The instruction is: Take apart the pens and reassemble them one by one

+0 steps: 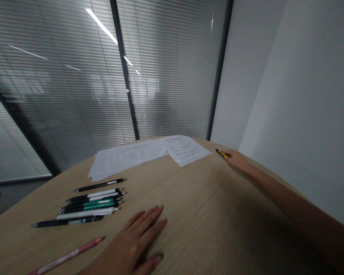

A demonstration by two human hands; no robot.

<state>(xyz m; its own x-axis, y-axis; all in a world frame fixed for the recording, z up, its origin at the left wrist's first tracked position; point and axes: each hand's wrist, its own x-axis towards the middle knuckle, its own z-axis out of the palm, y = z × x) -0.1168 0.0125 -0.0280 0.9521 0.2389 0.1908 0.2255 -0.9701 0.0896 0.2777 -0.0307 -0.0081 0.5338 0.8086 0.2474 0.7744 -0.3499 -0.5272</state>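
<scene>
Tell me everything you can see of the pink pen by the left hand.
The pink pen lies flat on the light wood-grain table, slanting with its narrow tip up and to the right. Its barrel looks like smooth plastic, pink with a pale section along the middle. The lower end runs out of view. The left hand rests nearby, not touching it.

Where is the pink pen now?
The pink pen lies at the lower left of the head view, on the wooden table, just left of the left hand.
</scene>
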